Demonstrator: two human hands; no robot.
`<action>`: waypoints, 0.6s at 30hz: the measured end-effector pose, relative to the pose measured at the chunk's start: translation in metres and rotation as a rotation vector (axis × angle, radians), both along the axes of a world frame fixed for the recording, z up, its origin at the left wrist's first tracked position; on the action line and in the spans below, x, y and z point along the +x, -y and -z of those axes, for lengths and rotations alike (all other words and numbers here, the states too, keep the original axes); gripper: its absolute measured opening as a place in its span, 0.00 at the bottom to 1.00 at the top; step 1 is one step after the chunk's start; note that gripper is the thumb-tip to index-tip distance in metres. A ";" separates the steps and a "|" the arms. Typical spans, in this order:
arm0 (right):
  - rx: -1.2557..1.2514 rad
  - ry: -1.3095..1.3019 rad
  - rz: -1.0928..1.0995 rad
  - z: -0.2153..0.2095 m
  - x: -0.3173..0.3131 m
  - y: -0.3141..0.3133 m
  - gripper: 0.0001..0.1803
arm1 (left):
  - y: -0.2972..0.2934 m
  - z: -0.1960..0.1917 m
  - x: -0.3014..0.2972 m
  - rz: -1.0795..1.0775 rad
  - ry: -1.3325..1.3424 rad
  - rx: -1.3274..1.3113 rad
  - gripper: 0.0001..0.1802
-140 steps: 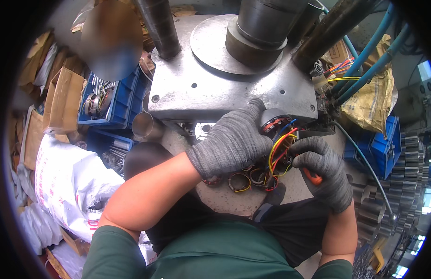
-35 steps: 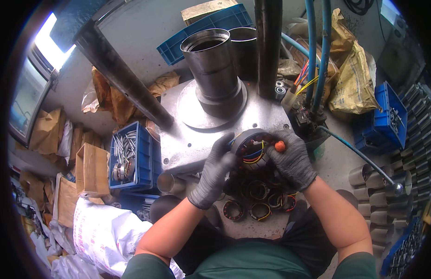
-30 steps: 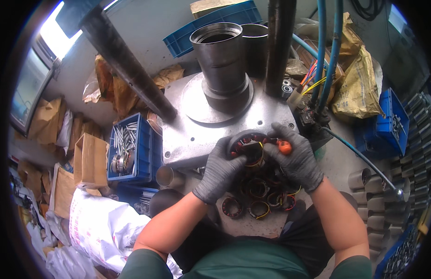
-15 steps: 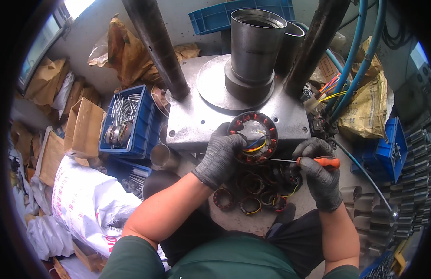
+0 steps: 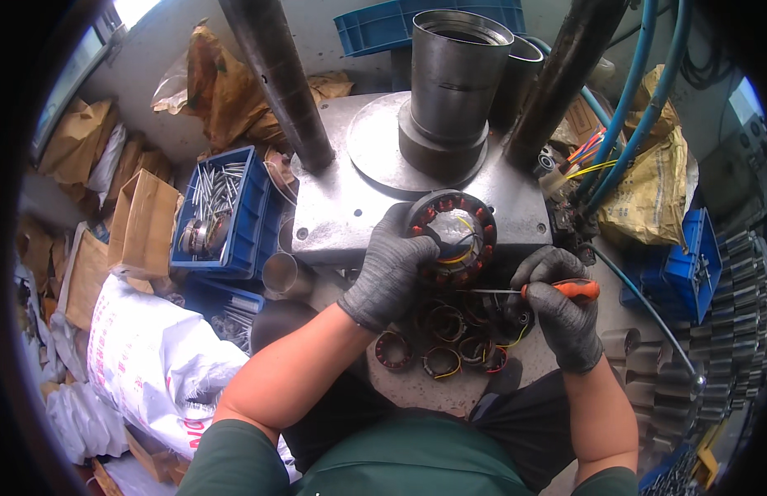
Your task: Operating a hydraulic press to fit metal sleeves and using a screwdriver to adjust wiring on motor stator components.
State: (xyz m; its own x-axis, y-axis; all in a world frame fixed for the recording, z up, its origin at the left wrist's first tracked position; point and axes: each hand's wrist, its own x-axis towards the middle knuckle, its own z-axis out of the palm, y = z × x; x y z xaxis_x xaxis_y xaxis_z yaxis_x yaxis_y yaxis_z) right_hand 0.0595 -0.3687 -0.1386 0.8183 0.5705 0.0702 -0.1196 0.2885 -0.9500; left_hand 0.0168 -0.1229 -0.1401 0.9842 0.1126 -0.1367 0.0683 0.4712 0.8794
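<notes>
My gloved left hand [image 5: 393,263] grips the left side of a ring-shaped motor stator [image 5: 485,217], its thumb over the rim. The stator has a dark ring, red-brown windings around the inside and yellow and dark wires across its opening. It is held up tilted at the front edge of the metal press table. In my gloved right hand [image 5: 560,299] is a screwdriver [image 5: 580,288] with an orange handle, fingers wrapped round it. Its thin shaft points left, with the tip just under the stator's lower edge; whether it touches cannot be made out.
On the press table [image 5: 334,215] stands a steel cylinder [image 5: 453,91] between two dark posts. Several more stators [image 5: 442,362] lie on the floor below. A blue crate [image 5: 251,219] of long bolts is at left, beside a white sack [image 5: 152,364]. Steel sleeves [image 5: 718,331] are stacked at right.
The stator has tilted and risen slightly, and its wires have shifted. The screwdriver has moved a little left and down, its tip now farther left beneath the ring.
</notes>
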 end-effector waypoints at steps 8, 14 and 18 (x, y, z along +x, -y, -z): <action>0.046 -0.107 0.007 0.007 0.006 -0.008 0.07 | -0.001 0.021 0.001 -0.123 0.039 0.124 0.39; 0.151 -0.224 -0.082 0.010 0.005 -0.006 0.08 | -0.002 0.013 0.000 -0.113 0.022 0.203 0.40; 0.100 -0.119 0.066 0.010 0.005 -0.007 0.07 | -0.003 0.017 0.002 -0.121 0.024 0.173 0.39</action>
State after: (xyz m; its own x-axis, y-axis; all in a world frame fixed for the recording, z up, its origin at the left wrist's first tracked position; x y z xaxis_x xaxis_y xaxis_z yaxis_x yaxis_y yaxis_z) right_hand 0.0643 -0.3616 -0.1489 0.8594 0.5106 0.0244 -0.2072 0.3915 -0.8965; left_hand 0.0186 -0.1197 -0.1572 0.9648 0.2501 -0.0812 -0.0021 0.3162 0.9487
